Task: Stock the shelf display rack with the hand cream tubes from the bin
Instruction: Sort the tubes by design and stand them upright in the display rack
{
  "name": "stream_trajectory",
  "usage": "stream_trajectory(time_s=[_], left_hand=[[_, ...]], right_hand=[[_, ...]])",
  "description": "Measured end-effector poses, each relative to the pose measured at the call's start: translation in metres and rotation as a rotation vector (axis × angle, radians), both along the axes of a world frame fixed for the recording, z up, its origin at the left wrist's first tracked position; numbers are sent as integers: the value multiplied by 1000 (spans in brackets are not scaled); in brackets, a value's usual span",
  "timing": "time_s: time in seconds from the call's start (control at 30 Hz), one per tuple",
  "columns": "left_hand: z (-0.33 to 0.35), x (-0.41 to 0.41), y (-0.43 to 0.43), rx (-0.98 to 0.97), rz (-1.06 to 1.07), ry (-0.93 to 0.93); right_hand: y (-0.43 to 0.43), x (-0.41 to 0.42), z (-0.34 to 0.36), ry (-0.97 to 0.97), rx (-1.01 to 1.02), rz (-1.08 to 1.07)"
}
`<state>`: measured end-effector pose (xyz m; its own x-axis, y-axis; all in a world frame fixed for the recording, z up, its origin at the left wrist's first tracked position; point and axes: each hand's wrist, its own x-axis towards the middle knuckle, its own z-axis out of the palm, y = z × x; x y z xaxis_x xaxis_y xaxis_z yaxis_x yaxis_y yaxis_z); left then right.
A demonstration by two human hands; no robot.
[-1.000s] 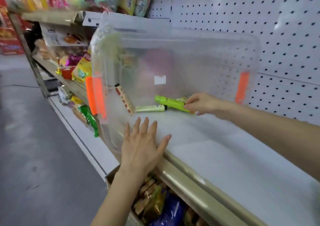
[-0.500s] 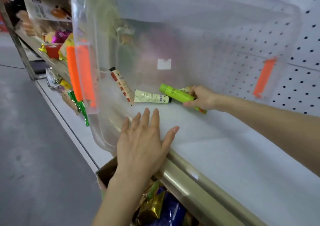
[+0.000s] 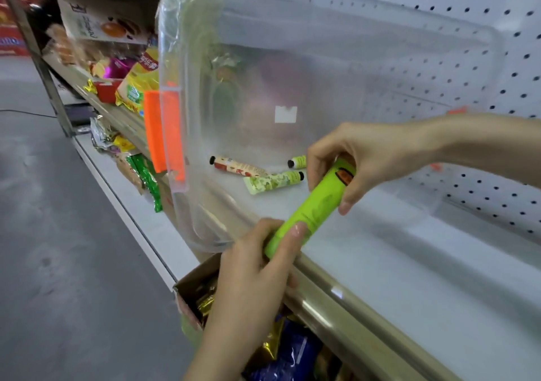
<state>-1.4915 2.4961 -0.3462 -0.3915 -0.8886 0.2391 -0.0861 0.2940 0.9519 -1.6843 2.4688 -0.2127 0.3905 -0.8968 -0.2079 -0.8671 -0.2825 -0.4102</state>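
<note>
Here, you held one bright green tube (image 3: 310, 208) in both hands above the near lip of the white shelf (image 3: 409, 263), just outside the mouth of the clear plastic bin (image 3: 322, 58). Your right hand (image 3: 351, 164) had its fingers (image 3: 348, 199) curled round the upper, far end of the tube, thumb underneath. Your left hand (image 3: 257, 263) pinched the lower, near end between thumb and fingers (image 3: 292, 240). The tube slanted from low on the near left to high on the far right.

The bin lay tipped on its side on the shelf, its opening facing you, with an orange latch (image 3: 164, 135) on its left rim. Inside, on the wall that touched the shelf, lay a red-patterned tube (image 3: 234, 167) and, to its right, a pale green tube (image 3: 272, 181), their ends close together. A third tube (image 3: 298, 162) showed only its dark cap and a little of its body; the rest was hidden behind your right hand.

A white pegboard (image 3: 497, 58) backed the shelf. Snack packets (image 3: 131, 94) crowded the shelves to the far left, and a cardboard box (image 3: 190, 290) of wrapped goods sat below the shelf edge, under your left wrist.
</note>
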Motion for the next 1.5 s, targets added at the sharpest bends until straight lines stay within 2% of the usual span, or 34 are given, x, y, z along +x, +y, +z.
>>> stream_trajectory(time_s=[0.1, 0.2, 0.27, 0.4, 0.53, 0.83, 1.03, 1.17, 1.27, 1.4, 1.5], left_hand=[[4, 14, 3, 289, -173, 103], [3, 21, 1, 420, -273, 157], [-3, 27, 1, 403, -216, 167], [-11, 43, 7, 365, -177, 196], [-19, 52, 7, 369, -176, 276], [-27, 50, 2, 321, -11, 357], [-25, 41, 7, 320, 85, 421], [-24, 27, 11, 474, 87, 598], [-20, 21, 14, 533, 66, 704], [-16, 20, 20, 597, -55, 853], [-18, 23, 22, 632, -109, 884]], right_hand=[[3, 16, -10, -10, 62, 68], [-9, 25, -17, -13, 71, 117], [-25, 16, -16, -89, 61, 9], [-59, -16, -40, -337, -24, -348], [-78, -20, -82, -262, -30, -474], [-67, -29, -98, -198, -117, -587], [-28, 2, -114, -440, -251, -877], [35, 45, -111, -944, -436, -1095], [88, 93, -118, -1111, -508, -1054], [119, 143, -137, -1301, -422, -1040], [120, 150, -138, -1332, -385, -963]])
